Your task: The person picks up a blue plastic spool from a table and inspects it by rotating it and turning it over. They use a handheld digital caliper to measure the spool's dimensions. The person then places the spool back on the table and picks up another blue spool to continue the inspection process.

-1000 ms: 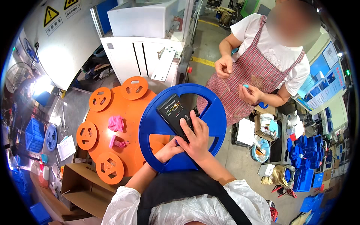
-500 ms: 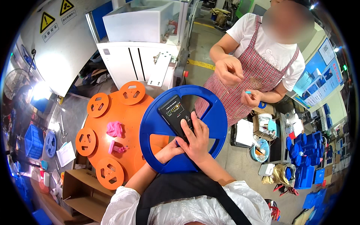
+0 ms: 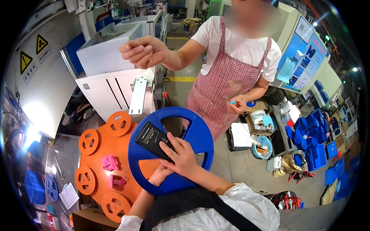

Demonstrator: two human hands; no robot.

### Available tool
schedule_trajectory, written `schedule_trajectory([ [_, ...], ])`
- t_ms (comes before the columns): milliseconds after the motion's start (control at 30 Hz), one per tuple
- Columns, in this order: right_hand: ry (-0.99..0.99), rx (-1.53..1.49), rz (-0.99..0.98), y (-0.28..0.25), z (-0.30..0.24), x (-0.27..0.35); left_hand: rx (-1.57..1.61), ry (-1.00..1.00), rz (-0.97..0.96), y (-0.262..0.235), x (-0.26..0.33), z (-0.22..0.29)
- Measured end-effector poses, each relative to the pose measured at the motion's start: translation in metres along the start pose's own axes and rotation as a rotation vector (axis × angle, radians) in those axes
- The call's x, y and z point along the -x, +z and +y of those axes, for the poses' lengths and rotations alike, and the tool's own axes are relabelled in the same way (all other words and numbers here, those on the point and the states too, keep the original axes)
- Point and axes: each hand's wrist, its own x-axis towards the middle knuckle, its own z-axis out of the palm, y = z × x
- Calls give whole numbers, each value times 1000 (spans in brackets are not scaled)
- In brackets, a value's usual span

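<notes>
A large blue plastic reel disc [image 3: 198,136] with wide cut-outs lies in front of me, close to my black apron. On its face rests a black handheld meter [image 3: 148,139] with a row of small marked lights. My right hand [image 3: 183,158] lies over the meter's lower part, fingers reaching along it and gripping it. From the left, my left hand [image 3: 160,176] meets the right at the meter's lower end; its fingers are mostly hidden beneath the right hand. The disc overlaps an orange round table [image 3: 133,152] bearing several smaller orange slotted discs [image 3: 88,141].
Across from me stands a person in a checked apron [image 3: 227,88], one arm stretched left, the other hand holding something small and blue. Pink crumpled pieces [image 3: 110,163] lie on the orange table. A white machine cabinet [image 3: 104,90] stands behind it; boxes and a blue bucket [image 3: 262,148] are right.
My view has tilted up and turned, so the disc, meter and my hands appear lower and further left. The other person's raised hand has stretched out to the left. My hands keep their place on the meter.
</notes>
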Motion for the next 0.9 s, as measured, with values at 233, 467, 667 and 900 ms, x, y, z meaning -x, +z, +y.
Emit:
schedule_trajectory([
  [233,9,-2,-1,0,-1,4,18,-8,0,1,2,-2],
  [467,-2,-13,-1,-5,-7,1,32,-11,15,-1,9,-2],
  [667,3,-8,-13,-3,-6,3,39,-22,8,-1,8,-4],
  [900,3,-6,-63,-5,-5,4,78,-44,12,-1,6,-7],
])
